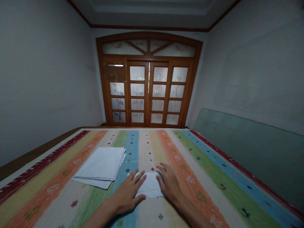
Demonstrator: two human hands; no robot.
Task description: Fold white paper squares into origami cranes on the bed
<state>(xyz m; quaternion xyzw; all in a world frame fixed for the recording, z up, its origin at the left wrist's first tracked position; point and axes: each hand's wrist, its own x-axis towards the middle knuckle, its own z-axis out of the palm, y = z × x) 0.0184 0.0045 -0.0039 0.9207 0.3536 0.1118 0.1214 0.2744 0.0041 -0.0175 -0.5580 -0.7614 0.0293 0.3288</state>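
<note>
Here on the striped woven bedspread (201, 202) I've got my left hand (128, 193) and my right hand (168, 185) down flat, either side of a folded white piece (149, 186), cloth or paper, I can't tell which; it lies just ahead of my body, on the middle of the bedspread, its long axis running crosswise from left to right; its narrower end points toward my right hand.

Neither hand is pinching; both are open, fingers spread. My left thumb (141, 199) runs along the near edge and my left fingers (140, 177) reach past the piece's left end, with that hand touching it; my right fingers (161, 174) lie on its right end, angled inward; how hard I'm pressing, I can't tell.

Just left of my left hand sits a stack of folded white sheets (99, 164), squared up on the blue and green stripes, well clear of the piece; to the right, a pale green panel (247, 148) stands along the bed's side; dead ahead, at the far end of the room, a wooden double door (147, 91) with frosted, flower-patterned glass panes closes the view.
</note>
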